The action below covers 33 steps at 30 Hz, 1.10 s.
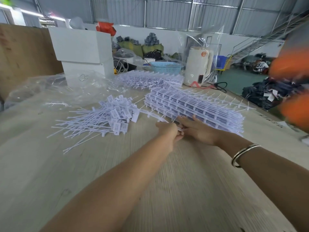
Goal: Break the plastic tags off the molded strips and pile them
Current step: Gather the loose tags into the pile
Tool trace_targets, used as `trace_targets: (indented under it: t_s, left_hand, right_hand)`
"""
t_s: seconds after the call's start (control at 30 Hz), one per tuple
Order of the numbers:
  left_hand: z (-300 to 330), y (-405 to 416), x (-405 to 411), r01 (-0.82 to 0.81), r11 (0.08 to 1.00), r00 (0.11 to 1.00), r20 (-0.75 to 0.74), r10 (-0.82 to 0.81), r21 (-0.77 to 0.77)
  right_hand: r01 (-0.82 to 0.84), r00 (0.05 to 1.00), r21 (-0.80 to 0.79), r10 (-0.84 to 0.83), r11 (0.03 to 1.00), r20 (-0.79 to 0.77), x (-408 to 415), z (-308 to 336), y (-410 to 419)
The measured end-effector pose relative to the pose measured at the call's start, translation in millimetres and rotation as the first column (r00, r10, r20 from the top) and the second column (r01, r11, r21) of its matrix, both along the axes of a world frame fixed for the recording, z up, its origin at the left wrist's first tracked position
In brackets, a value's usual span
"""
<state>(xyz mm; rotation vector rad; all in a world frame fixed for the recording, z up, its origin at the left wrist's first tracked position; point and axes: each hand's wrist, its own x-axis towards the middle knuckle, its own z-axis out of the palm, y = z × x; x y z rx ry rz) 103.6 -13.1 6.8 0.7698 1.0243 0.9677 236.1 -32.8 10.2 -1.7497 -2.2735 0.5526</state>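
Left hand (168, 131): its fingers are curled around a white strip (154, 115), low on the tabletop (184, 190).
Right hand (199, 131): it sits just beside the left hand. Its fingers reach out and rest on the near edge of the stack of strips (195, 106). I cannot tell if it pinches anything.
White strip: it bends away from the hands, up and to the left. Its far end lies between the pile and the stack.
Stack of strips: it lies just past the right hand and runs off to the right.
Pile of tags (107, 118): loose tags lie in a heap to the left of the hands, near but not touching them. Their thin tails point left.
Second stack (150, 79): more strips lie farther back.
Bracelet (242, 154): a thin metal ring on the right wrist.
Behind: a white box (82, 46), a blue basket (165, 66), a white jug (198, 66) and clear plastic wrap (55, 88).
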Motion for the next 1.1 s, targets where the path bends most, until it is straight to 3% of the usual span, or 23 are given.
trace_targets:
  t_s: [0.2,0.47,0.63,0.87,0.97,1.1]
  left_hand:
    - [9.2,3.3,-20.2,-0.069,0.995,0.993,-0.09,0.075,0.07]
    - [26.9,7.5,-56.2,-0.031,0.98,0.971,-0.227,0.077,0.196]
    - [26.1,19.0,-97.3,-0.073,0.974,0.93,-0.338,0.144,0.214]
    - [48.5,20.5,-122.9,-0.046,0.953,0.949,-0.284,0.135,0.299]
    - [55.8,24.3,-142.6,0.063,0.924,0.887,-0.446,0.122,0.378]
    - [32.9,22.3,-166.5,0.271,0.882,0.84,-0.543,-0.02,0.386]
  right_hand:
    - [0.017,0.999,-0.03,-0.016,0.999,0.036,10.7,1.9,4.8]
    - [0.081,0.987,-0.102,-0.094,0.992,-0.128,6.6,9.9,-0.7]
    - [0.14,0.987,-0.006,-0.141,0.99,-0.079,23.1,5.2,-4.8]
    - [0.21,0.958,0.029,-0.2,0.977,-0.205,15.5,4.6,-13.7]
    - [0.321,0.899,0.118,-0.264,0.94,-0.35,9.4,8.2,-14.5]
    - [0.367,0.864,0.218,-0.244,0.904,-0.441,-9.9,9.9,-6.3]
